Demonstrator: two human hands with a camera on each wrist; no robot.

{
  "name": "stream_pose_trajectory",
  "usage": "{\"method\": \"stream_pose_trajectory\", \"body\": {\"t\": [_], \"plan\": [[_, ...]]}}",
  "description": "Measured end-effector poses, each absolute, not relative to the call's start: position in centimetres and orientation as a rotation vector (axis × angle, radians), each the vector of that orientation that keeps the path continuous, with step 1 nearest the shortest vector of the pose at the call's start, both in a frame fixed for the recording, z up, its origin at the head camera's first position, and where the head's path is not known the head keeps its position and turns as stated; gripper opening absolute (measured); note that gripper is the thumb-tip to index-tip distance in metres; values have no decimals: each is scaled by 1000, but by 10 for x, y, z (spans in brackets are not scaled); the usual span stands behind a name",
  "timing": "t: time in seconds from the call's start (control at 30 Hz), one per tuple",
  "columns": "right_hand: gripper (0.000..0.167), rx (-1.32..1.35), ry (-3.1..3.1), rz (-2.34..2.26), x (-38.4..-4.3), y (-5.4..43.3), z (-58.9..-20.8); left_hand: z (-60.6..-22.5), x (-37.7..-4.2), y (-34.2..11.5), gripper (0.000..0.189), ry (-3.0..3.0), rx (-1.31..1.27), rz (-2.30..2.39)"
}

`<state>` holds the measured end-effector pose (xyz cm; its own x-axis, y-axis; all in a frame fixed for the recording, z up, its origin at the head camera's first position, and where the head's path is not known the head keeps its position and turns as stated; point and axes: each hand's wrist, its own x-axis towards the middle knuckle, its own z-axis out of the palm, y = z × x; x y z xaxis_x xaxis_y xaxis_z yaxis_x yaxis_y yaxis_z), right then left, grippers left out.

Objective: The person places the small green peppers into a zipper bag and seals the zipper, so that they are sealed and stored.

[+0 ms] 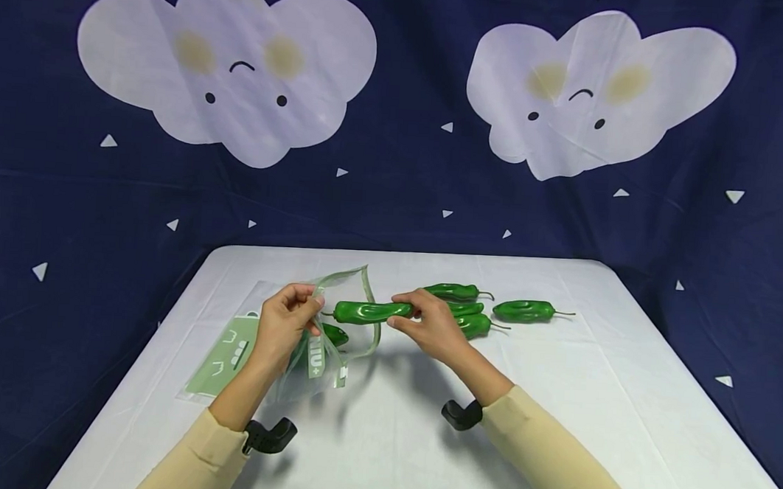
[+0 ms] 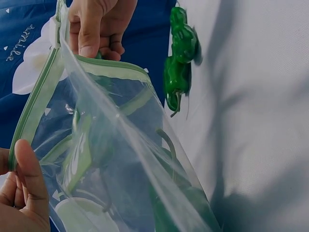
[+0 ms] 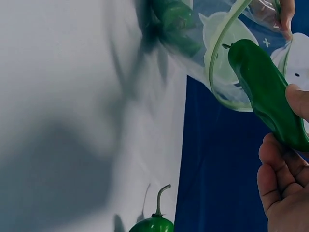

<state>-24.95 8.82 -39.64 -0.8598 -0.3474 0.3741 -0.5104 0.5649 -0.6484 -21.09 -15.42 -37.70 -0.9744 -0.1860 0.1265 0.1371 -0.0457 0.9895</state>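
Observation:
My left hand (image 1: 284,324) pinches the rim of a clear zip bag (image 1: 316,355) with green edging, and its mouth gapes toward the right. Between the thumb and fingers of my right hand (image 1: 436,328) is a long green pepper (image 1: 364,313), gripped near its blunt end. Its stem points left, into the bag's mouth, as the right wrist view also shows for this pepper (image 3: 263,87). Inside the bag, green peppers (image 2: 166,203) show through the film low down. A white slider (image 2: 54,34) sits on the zip strip in the left wrist view.
Several loose green peppers (image 1: 474,325) lie close together right of my right hand, with one pepper (image 1: 524,310) farther right. A flat green-printed bag (image 1: 229,354) lies left on the white table (image 1: 381,451). A dark blue cloud-print cloth (image 1: 407,201) hangs behind.

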Motion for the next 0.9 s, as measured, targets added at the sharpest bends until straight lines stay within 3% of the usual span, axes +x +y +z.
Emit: {"method": "stream_pose_trajectory", "body": {"t": [0.9], "plan": [[37,765,-2627,1128,-251,50,-392,-377,-211,-155,20,-2009,48,-2112]]}}
